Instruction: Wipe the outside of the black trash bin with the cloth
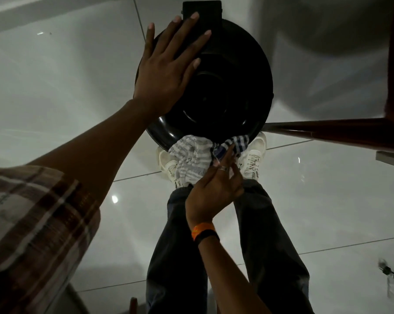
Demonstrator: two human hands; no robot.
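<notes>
I look straight down on a round black trash bin [234, 87] standing on the tiled floor, its glossy lid facing up. My left hand [166, 71] lies flat on the left part of the lid, fingers spread. A white cloth with dark blue stripes [193, 155] is pressed against the bin's near side, just under the rim. My right hand [214, 191] grips that cloth from below, a ring on one finger and an orange-and-black band on the wrist. The bin's lower body is hidden under the lid.
My feet in white sneakers [254, 155] stand right by the bin on pale glossy floor tiles [55, 91]. A dark wooden furniture edge [341, 130] runs along the right side, close to the bin. A small object [393, 279] lies at the lower right.
</notes>
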